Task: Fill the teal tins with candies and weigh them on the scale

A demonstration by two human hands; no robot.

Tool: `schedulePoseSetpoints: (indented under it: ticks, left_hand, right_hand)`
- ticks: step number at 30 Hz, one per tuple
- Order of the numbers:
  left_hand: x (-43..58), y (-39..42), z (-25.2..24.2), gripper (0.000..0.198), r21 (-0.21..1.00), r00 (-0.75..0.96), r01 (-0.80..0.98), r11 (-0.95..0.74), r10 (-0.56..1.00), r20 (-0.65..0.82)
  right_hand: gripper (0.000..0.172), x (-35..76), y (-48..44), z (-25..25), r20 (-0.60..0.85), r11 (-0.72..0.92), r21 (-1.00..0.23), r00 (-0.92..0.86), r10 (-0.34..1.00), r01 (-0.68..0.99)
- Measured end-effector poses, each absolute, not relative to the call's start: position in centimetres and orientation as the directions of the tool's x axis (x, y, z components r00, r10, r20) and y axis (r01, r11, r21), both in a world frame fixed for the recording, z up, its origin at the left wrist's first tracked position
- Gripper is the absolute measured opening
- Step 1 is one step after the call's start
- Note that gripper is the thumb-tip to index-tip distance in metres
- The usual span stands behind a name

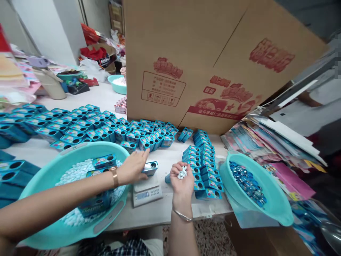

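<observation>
In front of me a small blue box with a silvery side (150,168) stands on a white digital scale (147,193). My left hand (133,165) is beside it, thumb and fingers apart, the thumb close to its lower edge; whether it touches the box I cannot tell. Pale white candies (182,172) lie in the cupped palm of my right hand (182,181), which is turned up with the fingers curled round them. Under my left forearm, a large turquoise basin (37,224) contains more candies and several blue boxes (104,161).
Rows of blue boxes (74,129) with round holes cover the left and middle table. More boxes (209,174) stand right of my right hand. A turquoise basin (277,199) at the right contains shiny blue pieces. A large cardboard carton (186,42) blocks the back.
</observation>
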State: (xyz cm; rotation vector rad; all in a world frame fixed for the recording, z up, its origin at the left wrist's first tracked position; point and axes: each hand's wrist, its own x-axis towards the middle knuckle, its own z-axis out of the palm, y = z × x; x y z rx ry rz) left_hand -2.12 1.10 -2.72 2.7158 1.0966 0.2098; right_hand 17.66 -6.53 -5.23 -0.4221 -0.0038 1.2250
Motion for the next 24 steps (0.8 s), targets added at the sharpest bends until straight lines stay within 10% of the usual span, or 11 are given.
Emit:
schedulePoseSetpoints:
  ticks: [11, 24]
  left_hand:
    - [-9.5, 1.3, -0.1, 0.077, 0.458, 0.655, 0.644, -0.612, 0.751, 0.083]
    - [-6.4, 1.0, -1.1, 0.072, 0.434, 0.749, 0.554, -0.71, 0.653, 0.112]
  right_hand:
    - [0.012, 17.1, -6.7, -4.5, -0.257, 0.266, -0.325, 0.355, 0.899, -0.908]
    - [0.013, 16.4, -4.0, -4.0, -0.269, 0.255, -0.306, 0.34, 0.901, -0.917]
